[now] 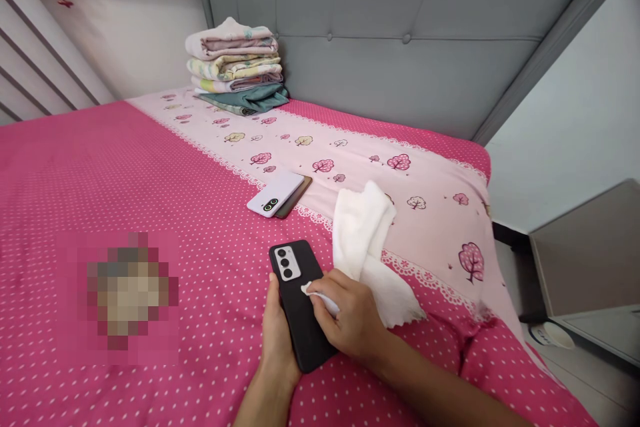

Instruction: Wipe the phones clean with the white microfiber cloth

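Observation:
A black smartphone [306, 313] is held back side up, its pale camera block at the upper left. My left hand [277, 337] is closed along the phone's left edge. Pinched in the fingers of my right hand [353, 313] is a bit of white cloth [325, 300], pressed against the phone's back. A larger white cloth [363, 233] lies crumpled on the bed beyond my right hand; whether the two white pieces are joined I cannot tell. Farther off, a pale lilac phone [277, 192] rests partly over a brown flat item [299, 199].
The bed has a pink dotted sheet [100, 173] with a tree-print band. Folded bedding [235, 67] is stacked against the grey headboard [400, 0]. A pixelated patch [127, 293] hides something at left. On the right floor are a cabinet [590, 247] and a white cup-like item [553, 335].

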